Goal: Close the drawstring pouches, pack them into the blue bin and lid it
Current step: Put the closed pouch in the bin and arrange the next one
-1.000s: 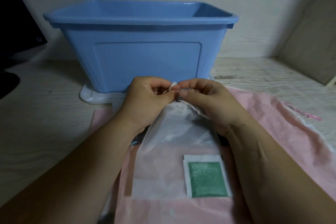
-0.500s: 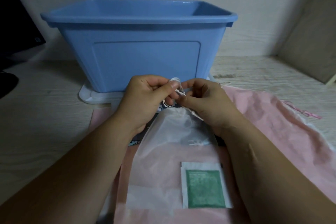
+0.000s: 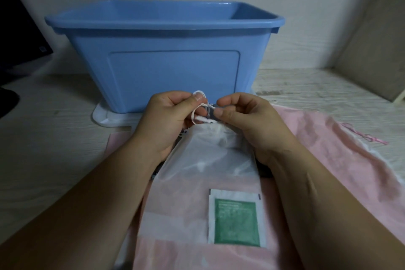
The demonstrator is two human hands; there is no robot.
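The blue bin (image 3: 173,72) stands open at the back of the worktop (image 3: 43,138) and serves as the reference for all positions. Its interior floor is hidden by the front wall, so its contents cannot be determined. A white lid (image 3: 109,116) lies flat under the bin; only its front left corner shows.

Directly in front of the bin, the translucent white pouch (image 3: 197,182) lies on a pink pouch (image 3: 328,160), its gathered neck pointing toward the bin. A green-and-white sachet (image 3: 236,220) is visible through the white pouch at the end farthest from the bin.

Just before the bin's front wall, the left hand (image 3: 166,120) is closed, pinching a loop of the white drawstring (image 3: 200,106) between thumb and forefinger. The right hand (image 3: 247,120) is closed as well, pinching the cord at the pouch neck; the exact contact point is covered by the fingertips. How tightly the neck is cinched is hard to make out.

The pink pouch extends to the right of the bin, and its near edge is cut off by the frame. A pink cord (image 3: 363,138) lies at its far right edge. A dark object (image 3: 19,35) to the left of the bin is cut off and unidentifiable.
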